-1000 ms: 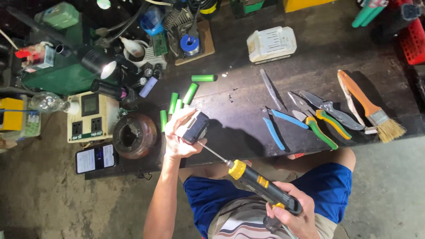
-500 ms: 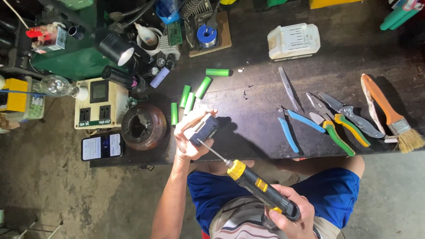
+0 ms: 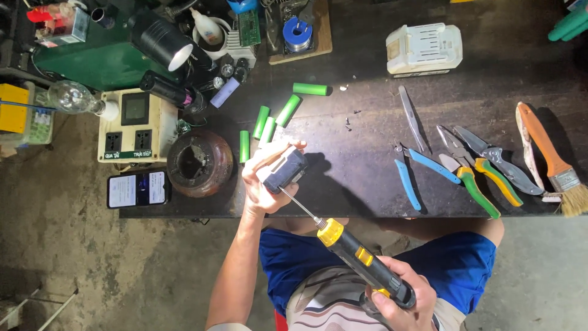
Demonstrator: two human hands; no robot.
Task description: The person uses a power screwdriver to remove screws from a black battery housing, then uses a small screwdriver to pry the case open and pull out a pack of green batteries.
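Observation:
My left hand (image 3: 262, 179) grips a small dark battery-pack housing (image 3: 285, 171) just above the near edge of the dark workbench (image 3: 361, 165). My right hand (image 3: 401, 296) is closed around the black handle of an electric screwdriver (image 3: 361, 260) with a yellow collar. Its thin metal bit (image 3: 299, 205) points up-left and its tip meets the near end of the housing. Several green cylindrical cells (image 3: 269, 122) lie on the bench just beyond the left hand.
Blue-handled cutters (image 3: 410, 178), green-and-yellow pliers (image 3: 474, 175), tweezers (image 3: 411, 116) and an orange-handled brush (image 3: 551, 159) lie on the bench's right. A white battery case (image 3: 424, 49) sits at the back. At left stand a round brown pot (image 3: 197, 162), a phone (image 3: 137, 189) and a lamp (image 3: 160, 43).
The view has shifted, so the bench and tools sit lower and further right in frame. Both hands keep the same grips, with the screwdriver bit still at the housing.

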